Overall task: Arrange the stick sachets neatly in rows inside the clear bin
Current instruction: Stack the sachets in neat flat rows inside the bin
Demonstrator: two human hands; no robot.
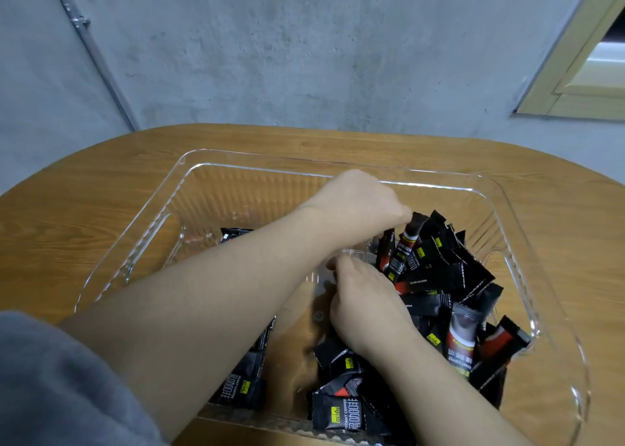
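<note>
Sorting black stick sachets (436, 269) still jumbled inside the clear plastic bin (162, 202). Left hand (358, 198) pinching one upright sachet; right hand (362, 296) curling, grip unclear. Probably needing laying flat next, in a row.

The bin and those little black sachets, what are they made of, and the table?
The bin looks like clear, glossy hard plastic: the wood shows through its ribbed walls. The sachets seem to be printed film or foil, matte black with crimped, serrated ends. The table shows brown wood grain, though it could be laminate.
</note>
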